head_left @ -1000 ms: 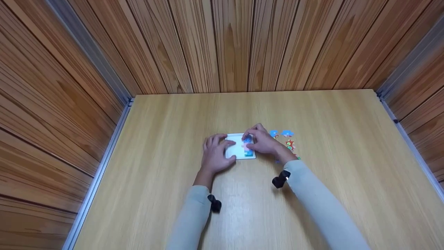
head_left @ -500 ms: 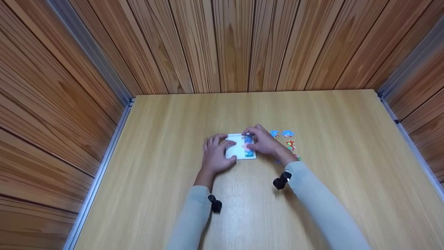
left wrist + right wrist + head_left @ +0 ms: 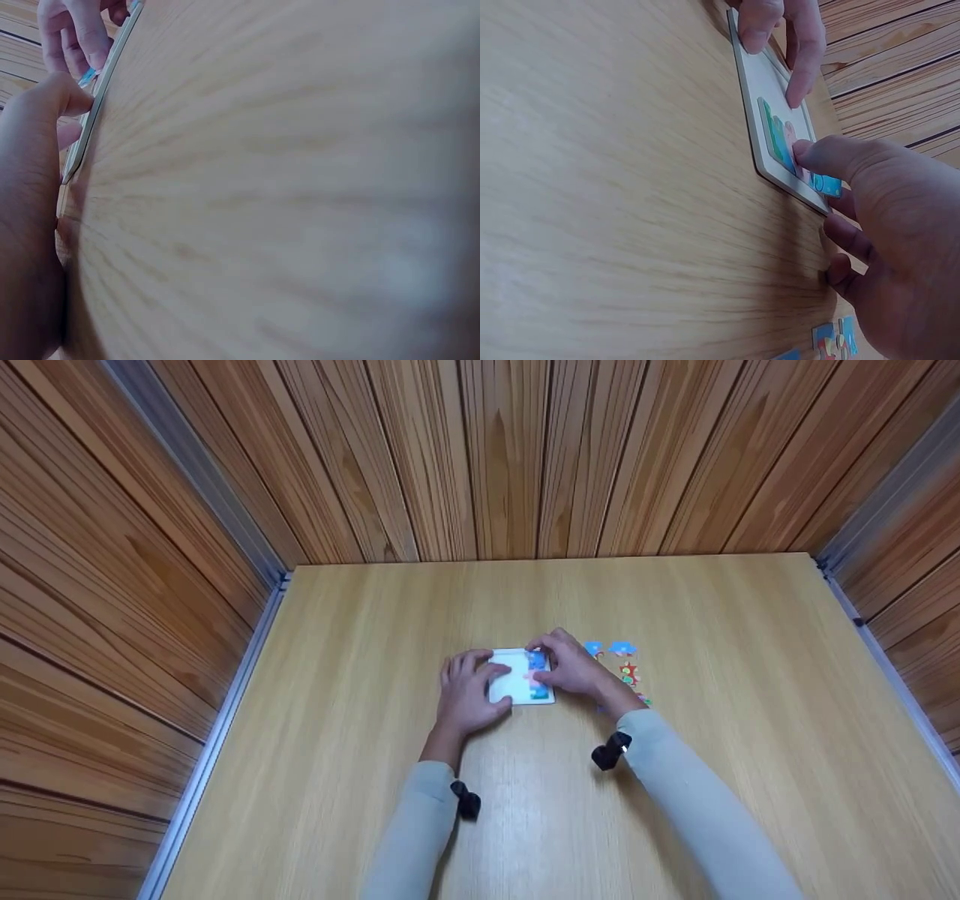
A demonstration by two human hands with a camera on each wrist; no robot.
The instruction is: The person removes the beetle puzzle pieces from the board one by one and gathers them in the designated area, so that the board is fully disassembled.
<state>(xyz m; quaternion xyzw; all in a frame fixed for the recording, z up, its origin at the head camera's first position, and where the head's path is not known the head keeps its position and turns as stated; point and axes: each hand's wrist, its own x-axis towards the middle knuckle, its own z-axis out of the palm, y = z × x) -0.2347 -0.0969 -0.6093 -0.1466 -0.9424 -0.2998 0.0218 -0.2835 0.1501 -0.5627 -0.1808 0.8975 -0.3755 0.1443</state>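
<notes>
A shallow white puzzle tray [image 3: 510, 686] lies on the table between both hands. My left hand [image 3: 466, 701] grips its left side, thumb at the near edge and other fingers over the far left part. Along the tray's right side runs a column of joined jigsaw pieces [image 3: 776, 139], green, blue and pink. My right hand [image 3: 576, 669] is at that side, its thumb on the pieces. In the right wrist view a blue jigsaw piece [image 3: 827, 186] sits between thumb and fingers, at the column's far end; the index fingertip is partly hidden.
Several loose jigsaw pieces lie right of the tray, among them a blue piece [image 3: 622, 648] and a red and green one [image 3: 628, 673]; my right forearm hides some. Wood-plank walls [image 3: 502, 465] enclose the table [image 3: 375, 660] at the back and sides.
The right index finger has drawn back slightly toward the tray's far right corner, uncovering more of the blue at the column's top. The left hand and tray stay put.
</notes>
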